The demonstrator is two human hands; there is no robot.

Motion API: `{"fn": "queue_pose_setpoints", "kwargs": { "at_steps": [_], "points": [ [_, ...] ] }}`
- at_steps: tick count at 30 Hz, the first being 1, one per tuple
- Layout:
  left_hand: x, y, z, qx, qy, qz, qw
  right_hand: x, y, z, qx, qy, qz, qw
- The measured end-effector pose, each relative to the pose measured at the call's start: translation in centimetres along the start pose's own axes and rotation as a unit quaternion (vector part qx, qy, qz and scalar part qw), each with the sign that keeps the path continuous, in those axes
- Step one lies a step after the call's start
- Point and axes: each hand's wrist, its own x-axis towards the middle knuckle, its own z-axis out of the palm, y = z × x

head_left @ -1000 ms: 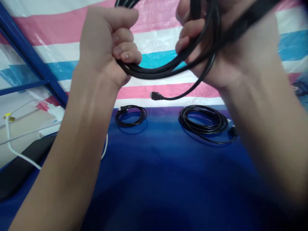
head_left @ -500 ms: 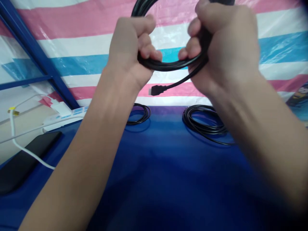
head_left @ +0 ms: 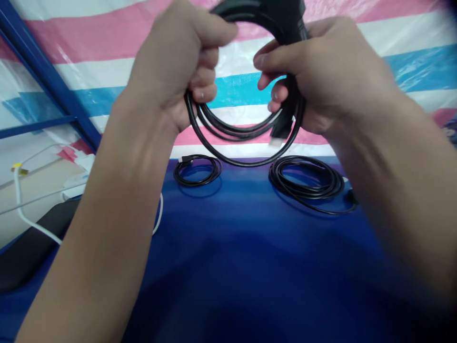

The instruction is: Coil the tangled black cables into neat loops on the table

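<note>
A coiled black cable (head_left: pixel 235 164) hangs in the air between my two hands, its loops forming a ring. My left hand (head_left: pixel 182 57) is closed around the left side of the coil. On the right side, my right hand (head_left: pixel 307 71) grips the loops, thumb and fingers curled around them. A plug (head_left: pixel 282 126) with a pale metal tip points down below my right fingers. Above that hand a thick black part (head_left: pixel 285 19) of the cable bundle shows, partly cut off by the top edge.
On the blue table (head_left: pixel 228 247) lie a smaller black cable coil (head_left: pixel 198 181) and a larger one (head_left: pixel 307 190). At left are a black flat object (head_left: pixel 24 257), white cords (head_left: pixel 32 219) and a white power strip (head_left: pixel 74 188). A striped sheet (head_left: pixel 89 43) hangs behind.
My left hand has moved left, and my right hand has shifted slightly down. One loop now droops lower, and the plug has swung right, beneath my right hand.
</note>
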Motion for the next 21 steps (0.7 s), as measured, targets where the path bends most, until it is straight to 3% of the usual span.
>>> {"fn": "queue_pose_setpoints", "kwargs": {
  "at_steps": [3,8,12,14,17,21],
  "points": [
    [-0.1,0.0,-0.1,-0.012,0.026,-0.017,0.999,0.3,1.0,0.2,0.052,0.012,0.025,0.998],
    [0.2,-0.1,-1.0,0.014,-0.089,-0.145,0.985,0.3,2.2,-0.5,-0.088,-0.047,-0.016,0.995],
    [0.5,-0.2,-1.7,-0.004,-0.138,-0.188,0.972,0.1,1.4,-0.9,-0.171,-0.141,-0.105,0.970],
    [0.6,-0.2,-1.9,0.008,-0.151,-0.191,0.970,-0.2,0.6,-0.9,-0.189,-0.169,-0.125,0.959],
    [0.5,0.1,-2.3,0.041,-0.150,-0.193,0.969,-0.7,-0.1,-0.5,-0.185,-0.161,-0.130,0.961],
    [0.0,0.9,-2.4,0.041,-0.095,-0.118,0.988,-0.7,-0.1,0.5,-0.037,-0.108,-0.085,0.990]
  ]
}}
